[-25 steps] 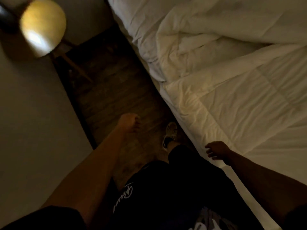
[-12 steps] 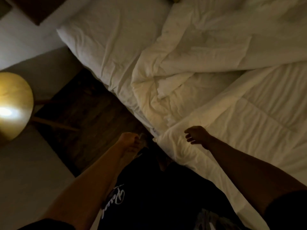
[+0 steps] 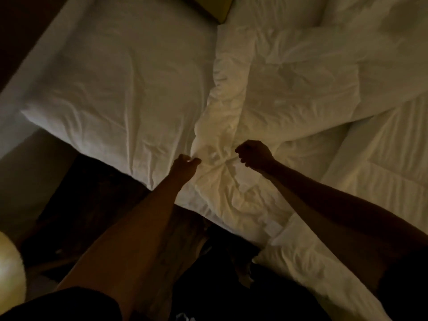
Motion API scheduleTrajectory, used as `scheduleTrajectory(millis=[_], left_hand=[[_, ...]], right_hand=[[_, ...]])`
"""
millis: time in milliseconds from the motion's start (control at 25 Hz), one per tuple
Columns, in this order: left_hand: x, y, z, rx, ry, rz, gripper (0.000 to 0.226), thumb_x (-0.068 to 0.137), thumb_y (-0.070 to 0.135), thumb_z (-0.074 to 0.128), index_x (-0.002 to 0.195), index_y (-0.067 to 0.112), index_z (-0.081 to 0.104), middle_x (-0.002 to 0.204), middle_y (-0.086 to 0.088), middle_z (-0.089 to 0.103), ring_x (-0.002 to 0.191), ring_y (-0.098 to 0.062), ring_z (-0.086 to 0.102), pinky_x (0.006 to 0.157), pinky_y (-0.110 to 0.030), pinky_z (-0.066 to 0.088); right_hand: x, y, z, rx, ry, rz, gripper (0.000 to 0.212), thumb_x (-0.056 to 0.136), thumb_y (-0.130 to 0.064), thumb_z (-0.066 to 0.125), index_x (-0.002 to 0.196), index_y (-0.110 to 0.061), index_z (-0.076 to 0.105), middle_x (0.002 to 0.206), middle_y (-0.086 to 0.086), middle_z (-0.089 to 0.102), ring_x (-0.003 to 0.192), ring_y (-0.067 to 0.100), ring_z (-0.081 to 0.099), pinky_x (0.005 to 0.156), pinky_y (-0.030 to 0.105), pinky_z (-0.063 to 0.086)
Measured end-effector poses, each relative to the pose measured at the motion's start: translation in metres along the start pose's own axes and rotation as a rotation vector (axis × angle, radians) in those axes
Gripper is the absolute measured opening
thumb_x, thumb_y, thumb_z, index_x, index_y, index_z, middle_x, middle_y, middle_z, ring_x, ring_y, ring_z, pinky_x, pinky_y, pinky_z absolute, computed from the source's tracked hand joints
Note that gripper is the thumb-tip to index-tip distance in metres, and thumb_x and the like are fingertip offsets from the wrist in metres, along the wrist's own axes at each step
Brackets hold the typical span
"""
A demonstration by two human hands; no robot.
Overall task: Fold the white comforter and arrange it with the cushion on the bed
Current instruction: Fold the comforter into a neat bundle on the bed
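White comforter (image 3: 289, 93) lies crumpled across the bed (image 3: 111, 84) from centre to 3 o'clock. I see the left hand (image 3: 185, 166) pinching its near edge; the right hand (image 3: 253, 155), at its 3 o'clock, is clenched above the fabric, grasp unconfirmed.

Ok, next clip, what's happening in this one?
A person stands at the side of a bed, reaching both arms over a crumpled white comforter. The left hand pinches its bunched edge near the mattress side. The right hand is curled just above the fabric beside it; whether it has a grip is unclear. No folding is done yet. A yellowish cushion peeks in at the top.
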State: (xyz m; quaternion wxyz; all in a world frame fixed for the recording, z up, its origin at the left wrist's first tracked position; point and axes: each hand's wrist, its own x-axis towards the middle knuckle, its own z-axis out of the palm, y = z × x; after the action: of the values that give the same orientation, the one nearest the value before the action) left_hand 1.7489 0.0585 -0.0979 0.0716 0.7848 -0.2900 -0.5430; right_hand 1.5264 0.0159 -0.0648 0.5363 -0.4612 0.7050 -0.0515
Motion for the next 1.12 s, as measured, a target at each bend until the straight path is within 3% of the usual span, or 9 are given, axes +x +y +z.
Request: scheduleTrajectory(millis=[120,280,480,640,720,840,960,1040,1120], left_hand=[[0.05,0.045,-0.005,-0.11,-0.071,0.013,0.085,0.084,0.05,0.068,0.151,0.013,0.032,0.151,-0.012,0.041,0.132,-0.033,0.047,0.109,-0.046,0.042],[0.096,0.083,0.007,-0.376,-0.19,-0.087,0.116,0.046,0.066,0.084,0.142,0.014,0.047,0.135,-0.008,0.057,0.116,-0.029,0.058,0.102,-0.047,0.048],[0.054,0.095,0.029,-0.306,-0.455,0.127,0.051,0.083,0.033,0.076,0.13,0.024,0.056,0.119,-0.006,0.068,0.112,-0.026,0.065,0.092,-0.041,0.054],[0.0,0.088,0.074,0.022,-0.533,0.392,0.051,0.091,0.019,0.066,0.139,0.012,0.048,0.13,-0.015,0.061,0.109,-0.021,0.062,0.091,-0.029,0.053],[-0.04,0.084,0.101,0.321,-0.545,0.528,0.011,0.096,0.021,0.058,0.105,0.014,0.06,0.102,-0.008,0.067,0.092,-0.017,0.064,0.081,-0.029,0.053],[-0.107,0.067,0.138,0.515,-0.539,0.631,0.033,0.098,0.018,0.051,0.067,0.021,0.042,0.059,0.006,0.041,0.054,-0.009,0.043,0.057,-0.023,0.036],[-0.154,0.052,0.178,0.634,-0.491,0.776,0.028,0.098,0.025,0.051,0.113,0.002,0.057,0.071,0.0,0.054,0.069,-0.021,0.057,0.068,-0.03,0.045],[-0.172,0.037,0.199,0.751,-0.492,0.758,0.056,0.098,0.037,0.05,0.148,0.015,0.034,0.112,-0.01,0.066,0.1,-0.029,0.065,0.087,-0.039,0.051],[-0.174,0.012,0.216,0.83,-0.39,0.725,0.07,0.096,0.042,0.051,0.155,0.02,0.018,0.13,-0.011,0.061,0.111,-0.031,0.062,0.094,-0.041,0.049]], right_hand=[[0.035,-0.032,0.01,-0.21,0.055,-0.03,0.028,0.094,-0.031,0.051,0.11,-0.014,0.067,0.106,0.003,0.066,0.097,0.022,0.062,0.08,0.03,0.047],[0.073,-0.043,0.013,-0.233,0.138,-0.022,0.029,0.094,-0.029,0.056,0.119,-0.018,0.064,0.123,0.005,0.06,0.111,0.022,0.059,0.082,0.023,0.04],[0.076,-0.048,0.005,-0.323,0.341,-0.234,0.037,0.092,-0.036,0.058,0.123,-0.014,0.057,0.122,0.011,0.05,0.11,0.028,0.056,0.09,0.032,0.048],[0.066,-0.057,-0.006,-0.494,0.272,-0.111,0.088,0.079,-0.058,0.067,0.147,-0.019,0.027,0.14,0.014,0.031,0.121,0.036,0.041,0.093,0.048,0.049],[0.058,-0.055,-0.016,-0.575,0.31,-0.068,0.105,0.076,-0.048,0.076,0.153,-0.02,0.011,0.146,0.018,0.023,0.121,0.039,0.042,0.091,0.05,0.05],[0.037,-0.039,-0.034,-0.713,0.273,-0.011,0.107,0.083,-0.019,0.074,0.156,-0.015,-0.004,0.148,0.026,0.025,0.117,0.04,0.052,0.087,0.046,0.051],[-0.004,-0.003,-0.072,-0.663,0.387,-0.049,0.056,0.091,-0.015,0.061,0.142,-0.007,0.039,0.127,0.018,0.055,0.112,0.036,0.06,0.088,0.044,0.051],[-0.04,0.024,-0.1,-0.377,0.536,-0.004,0.033,0.094,-0.017,0.051,0.126,-0.01,0.057,0.121,0.013,0.062,0.112,0.032,0.061,0.093,0.041,0.051],[-0.069,0.06,-0.133,0.029,0.668,0.103,0.034,0.095,-0.017,0.047,0.125,-0.011,0.061,0.123,0.013,0.064,0.114,0.031,0.061,0.097,0.037,0.05]])
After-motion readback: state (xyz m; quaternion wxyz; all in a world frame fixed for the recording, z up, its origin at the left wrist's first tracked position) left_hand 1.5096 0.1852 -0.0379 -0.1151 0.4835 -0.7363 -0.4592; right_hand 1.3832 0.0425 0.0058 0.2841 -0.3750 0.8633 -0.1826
